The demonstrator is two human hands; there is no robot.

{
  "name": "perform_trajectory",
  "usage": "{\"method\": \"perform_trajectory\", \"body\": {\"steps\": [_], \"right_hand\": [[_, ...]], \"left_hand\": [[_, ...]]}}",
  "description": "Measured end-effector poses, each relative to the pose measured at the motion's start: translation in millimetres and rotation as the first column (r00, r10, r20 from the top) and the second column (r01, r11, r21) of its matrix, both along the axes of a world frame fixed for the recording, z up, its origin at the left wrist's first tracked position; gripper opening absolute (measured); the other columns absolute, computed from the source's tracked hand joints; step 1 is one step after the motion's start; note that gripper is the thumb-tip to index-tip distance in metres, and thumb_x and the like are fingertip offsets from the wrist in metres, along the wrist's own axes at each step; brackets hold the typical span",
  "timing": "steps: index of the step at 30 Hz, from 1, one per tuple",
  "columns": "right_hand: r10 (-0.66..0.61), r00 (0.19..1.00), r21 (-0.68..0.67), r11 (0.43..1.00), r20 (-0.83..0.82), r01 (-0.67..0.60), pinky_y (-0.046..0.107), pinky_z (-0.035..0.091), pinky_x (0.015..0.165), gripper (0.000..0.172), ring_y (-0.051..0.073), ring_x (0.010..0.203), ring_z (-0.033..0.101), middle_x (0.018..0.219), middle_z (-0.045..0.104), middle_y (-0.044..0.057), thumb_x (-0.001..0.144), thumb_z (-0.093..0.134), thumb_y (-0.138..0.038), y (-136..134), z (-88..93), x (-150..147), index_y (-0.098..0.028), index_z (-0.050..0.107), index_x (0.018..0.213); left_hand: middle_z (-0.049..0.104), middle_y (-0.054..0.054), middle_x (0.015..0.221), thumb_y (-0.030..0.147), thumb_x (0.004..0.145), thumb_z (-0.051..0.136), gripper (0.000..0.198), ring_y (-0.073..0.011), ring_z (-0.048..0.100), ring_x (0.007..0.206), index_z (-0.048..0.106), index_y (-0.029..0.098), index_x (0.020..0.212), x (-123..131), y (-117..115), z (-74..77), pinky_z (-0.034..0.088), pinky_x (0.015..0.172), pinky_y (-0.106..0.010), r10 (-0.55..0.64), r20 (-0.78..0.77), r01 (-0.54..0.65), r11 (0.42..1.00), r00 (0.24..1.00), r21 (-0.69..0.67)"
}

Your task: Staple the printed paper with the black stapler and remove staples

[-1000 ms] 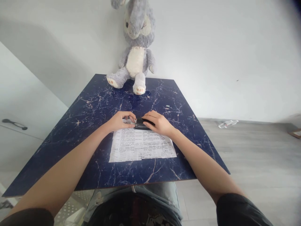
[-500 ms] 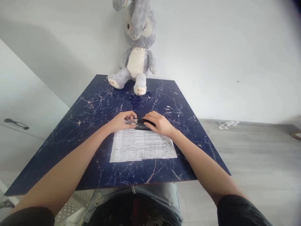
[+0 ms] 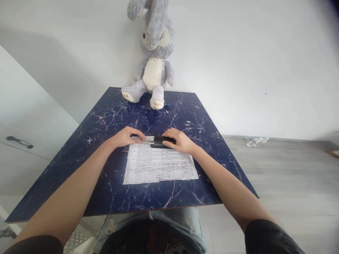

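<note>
A printed paper sheet lies flat in the middle of the dark blue marble-patterned table. At its far edge sits a black stapler with a silver metal part sticking out to the left. My right hand is closed over the stapler's black body. My left hand has its fingertips pinched at the silver end, resting on the paper's top edge. Whether the fingers grip the metal part or the paper I cannot tell.
A grey plush bunny sits at the table's far edge against the white wall. A small white scrap lies on the table to the right. A plastic bottle lies on the floor. A white cabinet with a dark handle stands at the left.
My left hand has slid left, and a silver part of the stapler now shows between the hands. My right hand stays on the black body.
</note>
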State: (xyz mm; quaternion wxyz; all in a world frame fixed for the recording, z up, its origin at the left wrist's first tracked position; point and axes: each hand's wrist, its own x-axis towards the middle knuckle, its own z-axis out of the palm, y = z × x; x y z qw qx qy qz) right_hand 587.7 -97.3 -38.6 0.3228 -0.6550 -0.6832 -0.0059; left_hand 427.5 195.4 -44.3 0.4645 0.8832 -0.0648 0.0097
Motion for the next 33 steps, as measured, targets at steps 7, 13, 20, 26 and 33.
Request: {"method": "perform_trajectory", "body": {"steps": [7,13,20,26,33], "right_hand": [[0.018,0.997,-0.051,0.998,-0.080,-0.022,0.035,0.051,0.079,0.025,0.021,0.089,0.061,0.099,0.068,0.008,0.102,0.060,-0.042,9.4,-10.2,-5.5,-0.018,0.062,0.111],[0.023,0.993,-0.033,0.999,-0.117,-0.027,0.032,0.046,0.076,0.024,0.020,0.084,0.058,0.094,0.064,0.006,0.101,0.062,-0.042,14.4,-10.4,-7.0,-0.019,0.060,0.105],[-0.018,0.991,-0.145,0.989,-0.131,-0.001,0.028,0.040,0.070,0.026,0.017,0.075,0.056,0.088,0.064,0.003,0.098,0.064,-0.045,8.4,1.6,-4.7,-0.020,0.061,0.098],[-0.329,0.925,-0.085,0.944,-0.192,0.318,0.027,0.034,0.064,0.031,0.014,0.068,0.051,0.078,0.060,0.000,0.099,0.060,-0.047,-20.3,25.6,36.1,-0.018,0.059,0.088],[-0.533,0.840,-0.173,0.841,-0.107,0.512,0.028,0.034,0.065,0.025,0.016,0.067,0.053,0.073,0.061,-0.001,0.091,0.063,-0.042,-56.9,25.1,85.0,-0.019,0.062,0.083]], "left_hand": [[0.073,-0.001,0.091,0.030,0.085,0.075,0.019,-0.0187,0.069,0.088,0.061,0.021,0.095,18.9,-52.0,-9.2,0.052,0.088,-0.035,0.087,0.136,-0.096,0.993,0.987,0.063],[0.066,0.000,0.088,0.021,0.085,0.071,0.011,-0.0197,0.063,0.085,0.063,0.021,0.093,23.6,-64.2,-8.3,0.046,0.081,-0.033,0.091,0.140,-0.126,0.956,0.986,0.266],[0.069,-0.007,0.118,0.030,0.099,0.059,0.022,-0.0264,0.059,0.110,0.066,0.022,0.118,23.8,-55.6,-15.4,0.045,0.097,-0.041,0.072,0.218,-0.155,0.906,0.973,0.394],[0.067,-0.009,0.116,0.028,0.099,0.058,0.019,-0.0295,0.058,0.111,0.068,0.021,0.114,22.7,-74.6,-16.1,0.044,0.094,-0.044,0.118,0.206,-0.215,0.808,0.971,0.549],[0.066,-0.006,0.111,0.022,0.102,0.045,0.016,-0.0254,0.062,0.105,0.061,0.022,0.101,16.6,-64.2,-5.5,0.044,0.092,-0.041,0.116,0.210,-0.210,0.834,0.971,0.511]]}}
